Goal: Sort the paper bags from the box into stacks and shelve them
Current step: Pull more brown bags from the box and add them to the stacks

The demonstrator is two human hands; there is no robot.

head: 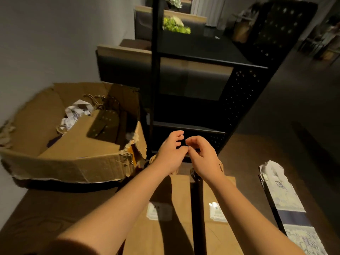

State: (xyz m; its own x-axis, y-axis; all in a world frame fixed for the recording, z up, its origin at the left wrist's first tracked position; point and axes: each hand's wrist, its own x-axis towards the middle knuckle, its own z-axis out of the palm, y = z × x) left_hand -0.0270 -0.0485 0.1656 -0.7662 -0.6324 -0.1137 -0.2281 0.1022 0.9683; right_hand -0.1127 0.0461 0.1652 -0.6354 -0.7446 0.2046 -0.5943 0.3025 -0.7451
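Mid-sort, between picks. Left hand [170, 153] and right hand [204, 159] near shelf [193, 129], fingers loosely curled, pinching nothing visible. Brown bags [182, 197] stacked near; patterned stack [287, 203] right; more in torn box [73, 159] left. Next probably: reach left into box.
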